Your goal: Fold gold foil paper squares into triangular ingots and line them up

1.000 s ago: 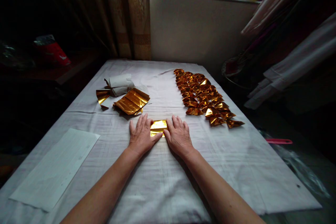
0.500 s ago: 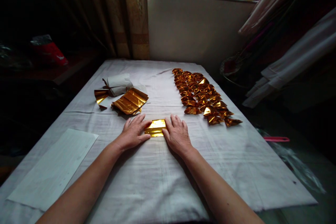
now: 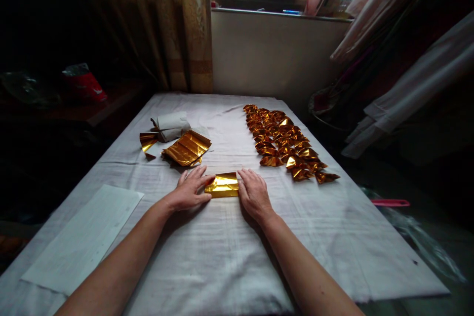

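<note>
Both open hands, left hand (image 3: 188, 188) and right hand (image 3: 253, 194), are pressing flat the ends of the thin, light, crease-prone folded gold foil paper (image 3: 222, 185), gripping nothing.

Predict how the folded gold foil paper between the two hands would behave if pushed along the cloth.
The folded gold foil paper looks thin and creased, so probably light and floppy. Its shiny face may slide, though the white cloth could snag it. It lies flat, so it shouldn't roll.

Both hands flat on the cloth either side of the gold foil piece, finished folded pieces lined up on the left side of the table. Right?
Not quite. The row of folded gold pieces lies on the right side of the table, as the head view shows. The left hand and right hand do flank the gold foil piece.
</note>
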`<state>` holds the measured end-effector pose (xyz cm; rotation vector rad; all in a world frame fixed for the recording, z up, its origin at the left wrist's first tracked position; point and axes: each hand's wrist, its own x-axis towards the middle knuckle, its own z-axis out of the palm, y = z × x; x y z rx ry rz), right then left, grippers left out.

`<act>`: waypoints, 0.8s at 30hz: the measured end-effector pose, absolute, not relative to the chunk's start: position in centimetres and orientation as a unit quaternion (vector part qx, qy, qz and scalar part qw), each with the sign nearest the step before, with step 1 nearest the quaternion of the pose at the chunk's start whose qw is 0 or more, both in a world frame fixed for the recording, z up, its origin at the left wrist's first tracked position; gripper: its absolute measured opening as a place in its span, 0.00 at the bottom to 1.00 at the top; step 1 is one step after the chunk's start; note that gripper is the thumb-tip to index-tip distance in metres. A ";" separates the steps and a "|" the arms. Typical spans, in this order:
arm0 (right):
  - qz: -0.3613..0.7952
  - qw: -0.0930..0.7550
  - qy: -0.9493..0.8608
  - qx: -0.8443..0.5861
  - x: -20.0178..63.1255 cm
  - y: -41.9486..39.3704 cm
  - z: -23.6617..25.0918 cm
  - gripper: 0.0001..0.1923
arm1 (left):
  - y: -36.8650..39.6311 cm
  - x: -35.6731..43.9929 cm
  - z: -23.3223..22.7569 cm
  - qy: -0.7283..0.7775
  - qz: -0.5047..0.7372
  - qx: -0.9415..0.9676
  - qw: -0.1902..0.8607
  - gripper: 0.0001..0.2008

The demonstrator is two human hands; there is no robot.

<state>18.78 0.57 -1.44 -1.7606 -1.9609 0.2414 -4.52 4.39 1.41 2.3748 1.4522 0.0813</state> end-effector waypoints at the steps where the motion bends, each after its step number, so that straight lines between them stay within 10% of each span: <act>1: 0.092 0.270 -0.707 -0.648 19.1 0.6 -1.6 0.20 | 4.2 -4.3 1.4 0.523 0.041 0.834 0.173 0.27; 24: 0.140 0.307 -0.697 -0.633 21.6 0.6 -1.4 0.12 | 1.7 0.1 1.8 0.460 0.165 0.872 0.031 0.16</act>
